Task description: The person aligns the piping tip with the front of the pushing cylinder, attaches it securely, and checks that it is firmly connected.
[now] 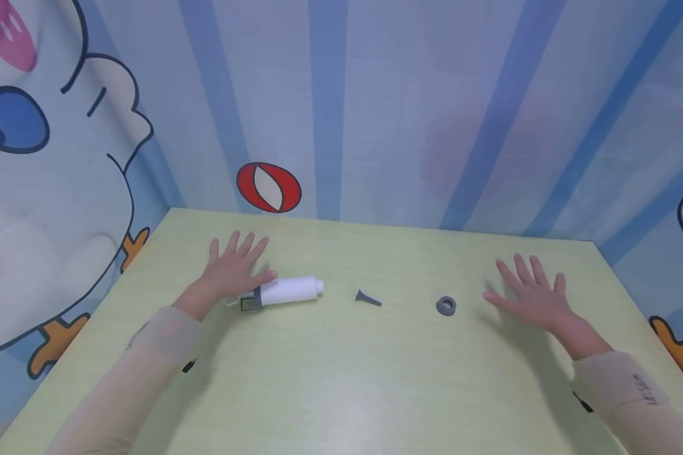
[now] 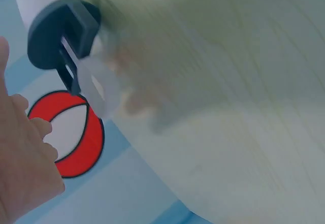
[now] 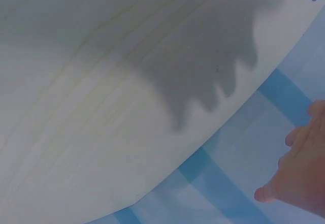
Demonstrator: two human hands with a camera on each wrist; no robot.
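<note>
Fingers spread, my left hand [image 1: 230, 273] hovers at the left end of a white cylinder [image 1: 290, 290], its thumb overlapping the cylinder's upper edge in the head view. The cylinder lies on its side, with a dark grey collar [image 2: 48, 36] and a clear piece [image 2: 97, 89] at the end near that hand. To its right lies a small grey piece with a flared end [image 1: 369, 299]. Farther right sits a grey ring [image 1: 445, 312] with a raised centre hole. My right hand [image 1: 536, 302], also spread and holding nothing, is over the table just right of the ring.
A pale wood-grain table [image 1: 341, 379] carries these parts. Behind it hangs a blue striped backdrop [image 1: 387, 114] with cartoon figures, meeting the table's far edge. Both forearms in light sleeves [image 1: 131, 379] reach in from the front corners.
</note>
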